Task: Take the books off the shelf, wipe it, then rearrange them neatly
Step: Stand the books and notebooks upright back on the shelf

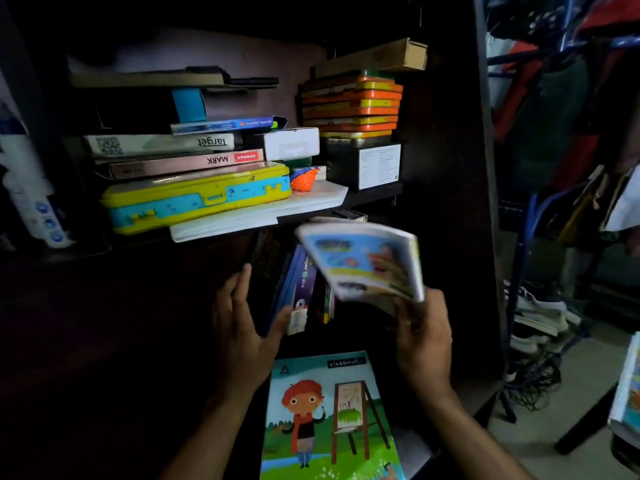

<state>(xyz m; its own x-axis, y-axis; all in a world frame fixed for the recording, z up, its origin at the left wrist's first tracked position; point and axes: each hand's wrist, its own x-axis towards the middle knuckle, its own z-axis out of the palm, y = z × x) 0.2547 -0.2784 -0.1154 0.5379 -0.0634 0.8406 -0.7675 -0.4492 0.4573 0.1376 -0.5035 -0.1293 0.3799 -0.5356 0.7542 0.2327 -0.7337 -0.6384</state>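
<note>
Still emptying the lower shelf (349, 344): right hand (424, 336) pinches a blurred book (363, 263) lifted before it, left hand (242, 327), fingers straight, steadies the leaning books (298, 289); next, set it aside.

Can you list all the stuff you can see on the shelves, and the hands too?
Held book: one, blue and yellow cover, blurred, in front of the lower shelf.
Standing books: a few, blue and purple, lower shelf.
Notebook: one, cartoon painter cover, lying flat below the hands.
Case: one, yellow and blue, upper shelf.
Flat books: a few, white and pink, stacked on the case.
Orange stack: one, orange and yellow, upper shelf, right.
Black box: one, under the orange stack.
Left hand: open, on the standing books.
Right hand: grip on the held book.
</note>
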